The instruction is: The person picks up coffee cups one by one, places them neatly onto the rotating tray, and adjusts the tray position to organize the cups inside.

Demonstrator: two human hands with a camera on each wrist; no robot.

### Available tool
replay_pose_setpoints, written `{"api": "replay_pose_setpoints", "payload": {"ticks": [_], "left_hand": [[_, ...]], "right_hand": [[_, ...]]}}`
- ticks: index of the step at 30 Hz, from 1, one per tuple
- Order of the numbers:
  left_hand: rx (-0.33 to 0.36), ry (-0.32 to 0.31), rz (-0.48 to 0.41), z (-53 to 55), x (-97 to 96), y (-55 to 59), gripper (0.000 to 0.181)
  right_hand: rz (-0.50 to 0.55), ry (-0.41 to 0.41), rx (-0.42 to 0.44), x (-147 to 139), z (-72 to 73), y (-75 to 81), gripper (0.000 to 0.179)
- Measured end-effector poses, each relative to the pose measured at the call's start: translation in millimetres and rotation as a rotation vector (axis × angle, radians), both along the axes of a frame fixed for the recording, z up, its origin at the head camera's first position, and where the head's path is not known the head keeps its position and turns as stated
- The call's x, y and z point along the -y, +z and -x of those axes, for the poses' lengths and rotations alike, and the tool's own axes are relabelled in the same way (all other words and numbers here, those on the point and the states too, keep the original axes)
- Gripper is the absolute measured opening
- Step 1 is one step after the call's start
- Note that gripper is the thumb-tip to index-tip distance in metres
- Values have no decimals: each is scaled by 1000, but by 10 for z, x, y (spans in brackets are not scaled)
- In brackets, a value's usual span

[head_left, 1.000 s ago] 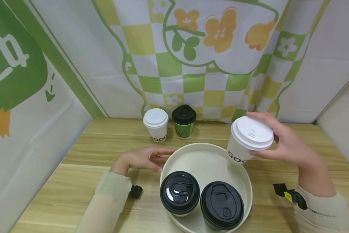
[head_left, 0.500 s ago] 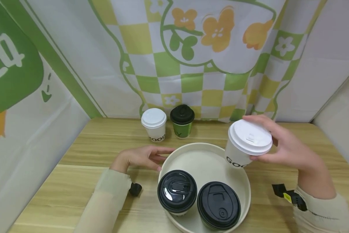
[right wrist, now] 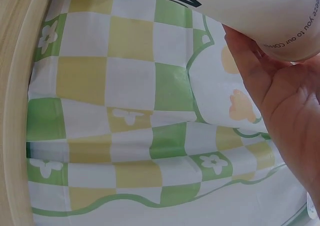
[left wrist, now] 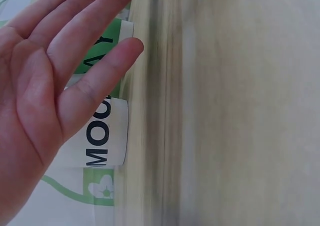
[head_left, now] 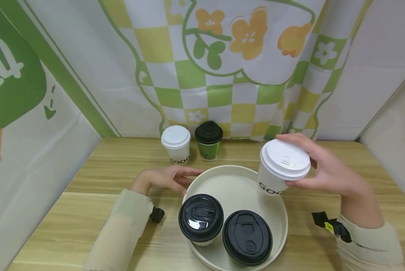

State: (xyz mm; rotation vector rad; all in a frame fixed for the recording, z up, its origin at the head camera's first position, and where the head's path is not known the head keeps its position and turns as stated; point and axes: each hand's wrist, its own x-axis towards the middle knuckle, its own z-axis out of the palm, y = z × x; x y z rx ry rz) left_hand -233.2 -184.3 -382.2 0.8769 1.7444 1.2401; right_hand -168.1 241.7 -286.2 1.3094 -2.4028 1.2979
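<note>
At the tray's far right edge, the large white cup (head_left: 279, 165) is held aloft over the rim, the one thing being carried. Long axis close to upright, lid on top; a slight lean is possible, hard to judge from above. Its base overlaps the round tray (head_left: 234, 183) in the head view; whether it touches is not clear.

Right hand (head_left: 329, 175) has it, coming in from the cup's right: thumb on the near side, fingers round the far side, just under the lid. It is plainly the nearer hand. Left hand (head_left: 165, 178) lies across the tray at the left rim, holding nothing, fingers extended and apart; cannot tell whether the tips press the rim.

Key relation, in my judgement: the bare floor of the tray lies directly left of the cup, between it and the left hand. A short shift left and down would suit it.

In the way: the raised rim under the cup's base, and two black-lidded cups, the left one (head_left: 201, 220) and the right one (head_left: 247, 239), filling the near half. Beyond the tray, on the wooden table (head_left: 87, 177), a small white cup (head_left: 176, 145) and a green cup (head_left: 209, 146) stand side by side before the checked curtain (head_left: 219, 94).
</note>
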Motion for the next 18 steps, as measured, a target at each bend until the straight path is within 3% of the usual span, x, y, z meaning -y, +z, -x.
{"api": "replay_pose_setpoints", "payload": {"ticks": [9, 13, 18], "left_hand": [[11, -14, -16, 29, -4, 11, 81], [-31, 16, 0, -58, 58, 35, 80], [-79, 49, 14, -252, 193, 74, 79]], "right_hand": [[-19, -26, 41, 17, 17, -15, 102], [-1, 5, 3, 25, 27, -30, 101], [-3, 3, -1, 26, 28, -33, 101]]}}
